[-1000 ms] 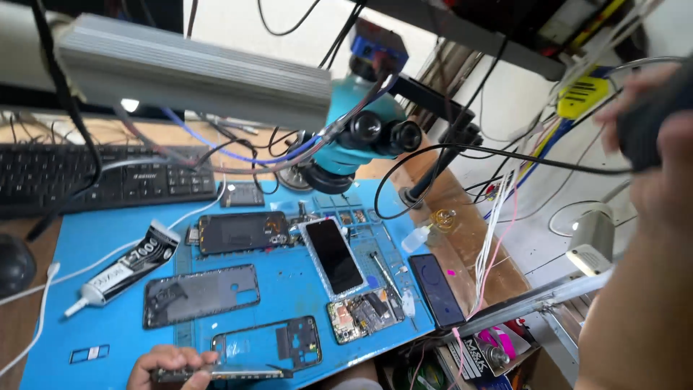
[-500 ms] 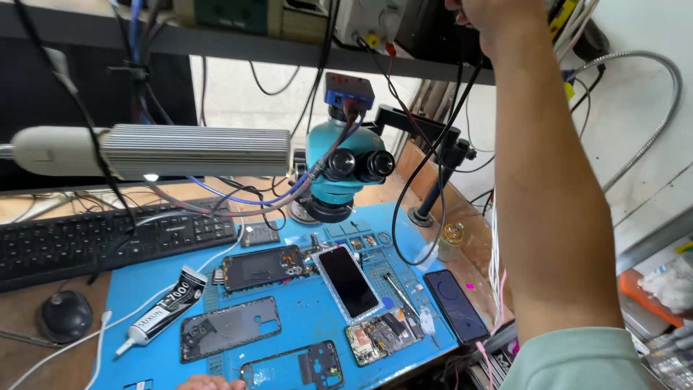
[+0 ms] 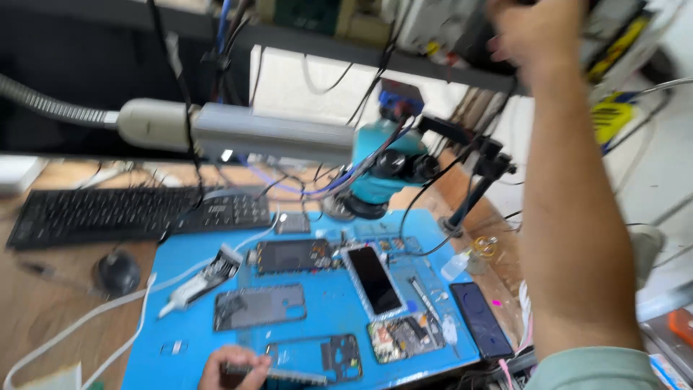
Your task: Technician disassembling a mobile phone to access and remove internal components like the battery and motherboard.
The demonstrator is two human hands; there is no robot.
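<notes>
My left hand (image 3: pixel 229 365) rests on the front edge of the blue work mat (image 3: pixel 325 307), fingers closed on a thin metal strip (image 3: pixel 292 375) that lies flat beside a dark phone frame (image 3: pixel 317 356). Up at the top right, my right hand (image 3: pixel 538 32) is raised to the shelf (image 3: pixel 404 54). It is blurred against dark equipment, so its grip is unclear. On the mat lie a phone with a dark screen (image 3: pixel 374 279), an opened phone body (image 3: pixel 292 255), a back cover (image 3: pixel 260 307) and a circuit board part (image 3: pixel 404 338).
A teal microscope (image 3: pixel 382 170) and a grey lamp arm (image 3: pixel 238 130) hang over the mat. A keyboard (image 3: pixel 130 213) and a mouse (image 3: pixel 117 273) sit at the left, with a glue tube (image 3: pixel 198 282) and a dark phone (image 3: pixel 480 318) at the mat's edges. Cables hang from the shelf.
My right arm has gone up from the right side to the shelf overhead, and the view has tilted upward. My left hand has stayed at the mat's front edge with the strip.
</notes>
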